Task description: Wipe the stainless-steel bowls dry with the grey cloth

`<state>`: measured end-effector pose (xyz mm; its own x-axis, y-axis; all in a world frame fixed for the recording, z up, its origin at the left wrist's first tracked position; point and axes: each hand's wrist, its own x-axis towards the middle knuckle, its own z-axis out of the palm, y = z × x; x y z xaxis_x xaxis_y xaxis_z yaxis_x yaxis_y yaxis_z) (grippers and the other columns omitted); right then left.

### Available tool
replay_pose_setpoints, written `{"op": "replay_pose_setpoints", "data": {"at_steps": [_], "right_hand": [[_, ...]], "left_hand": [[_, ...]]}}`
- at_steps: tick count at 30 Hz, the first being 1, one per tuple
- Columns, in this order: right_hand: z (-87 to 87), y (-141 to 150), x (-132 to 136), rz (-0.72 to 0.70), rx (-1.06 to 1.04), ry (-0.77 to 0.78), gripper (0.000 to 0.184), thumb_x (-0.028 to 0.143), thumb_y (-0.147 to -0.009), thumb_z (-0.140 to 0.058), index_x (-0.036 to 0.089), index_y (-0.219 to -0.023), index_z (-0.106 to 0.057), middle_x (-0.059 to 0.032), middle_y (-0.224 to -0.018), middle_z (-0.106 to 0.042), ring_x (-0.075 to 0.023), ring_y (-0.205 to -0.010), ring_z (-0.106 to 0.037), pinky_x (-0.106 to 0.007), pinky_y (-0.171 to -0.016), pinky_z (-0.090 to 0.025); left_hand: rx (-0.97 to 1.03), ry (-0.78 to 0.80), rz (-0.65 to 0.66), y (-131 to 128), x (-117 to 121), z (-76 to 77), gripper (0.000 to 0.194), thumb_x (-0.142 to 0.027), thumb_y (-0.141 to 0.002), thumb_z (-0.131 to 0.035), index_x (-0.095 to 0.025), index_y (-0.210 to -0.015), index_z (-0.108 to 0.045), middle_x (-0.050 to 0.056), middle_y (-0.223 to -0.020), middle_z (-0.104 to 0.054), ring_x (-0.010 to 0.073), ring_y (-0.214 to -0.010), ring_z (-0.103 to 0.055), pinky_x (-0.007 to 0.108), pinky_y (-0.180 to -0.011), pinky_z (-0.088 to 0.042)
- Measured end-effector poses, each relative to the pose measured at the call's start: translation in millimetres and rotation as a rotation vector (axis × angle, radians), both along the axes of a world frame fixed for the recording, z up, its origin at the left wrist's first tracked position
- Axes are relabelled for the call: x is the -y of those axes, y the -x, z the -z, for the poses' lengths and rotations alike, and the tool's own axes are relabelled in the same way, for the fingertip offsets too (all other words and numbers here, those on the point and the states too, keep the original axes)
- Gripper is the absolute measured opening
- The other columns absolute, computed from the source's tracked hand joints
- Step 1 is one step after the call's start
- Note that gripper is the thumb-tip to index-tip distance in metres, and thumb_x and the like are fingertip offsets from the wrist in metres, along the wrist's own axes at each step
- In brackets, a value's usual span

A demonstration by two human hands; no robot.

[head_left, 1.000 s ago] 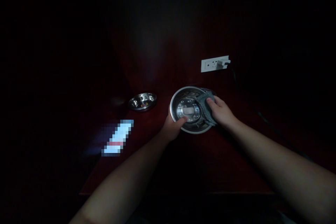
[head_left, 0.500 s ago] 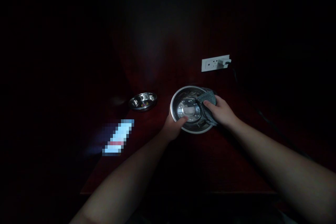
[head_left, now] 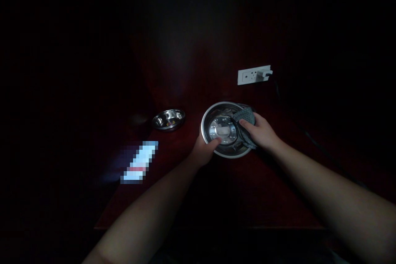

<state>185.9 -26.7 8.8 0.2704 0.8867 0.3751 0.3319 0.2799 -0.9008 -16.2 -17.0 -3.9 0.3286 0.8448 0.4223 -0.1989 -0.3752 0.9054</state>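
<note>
A shiny steel bowl (head_left: 222,148) is held over the dark red table, its open side tilted toward me. My left hand (head_left: 204,148) grips the bowl's near left rim, with the thumb inside and the other fingers hidden beneath. On the right side, my right hand (head_left: 260,130) is closed on a grey-green textured cloth (head_left: 246,126), which is folded over the rim and pressed against the inner wall. The fingers of that hand under the cloth are hidden.
Another shallow steel bowl (head_left: 168,119), perhaps stacked, sits to the left on the table (head_left: 260,198). A bright pixelated screen (head_left: 140,163) lies near the left edge. A white wall socket (head_left: 253,75) holds a plug, and a dark cable (head_left: 312,138) runs down on the right.
Almost nothing differs. Both hands, the bowl and the cloth keep nearly the same places.
</note>
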Motion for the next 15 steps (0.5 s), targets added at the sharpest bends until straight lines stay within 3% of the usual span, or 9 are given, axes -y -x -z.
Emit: {"op": "replay_pose_setpoints", "data": {"at_steps": [15], "right_hand": [[-2.0,1.5,1.5,-0.006,-0.004,0.001,0.035,0.040,-0.073,-0.061,0.015,-0.097,-0.059,-0.0098,-0.094,-0.066,-0.0237,-0.084,-0.062,-0.043,-0.080,-0.049]], "left_hand": [[0.002,-0.010,0.007,0.0,-0.7,0.0,0.070,-0.022,-0.069,-0.066,-0.018,-0.132,-0.035,0.013,-0.130,-0.052,0.0300,-0.117,-0.050,0.048,-0.100,-0.038]]}}
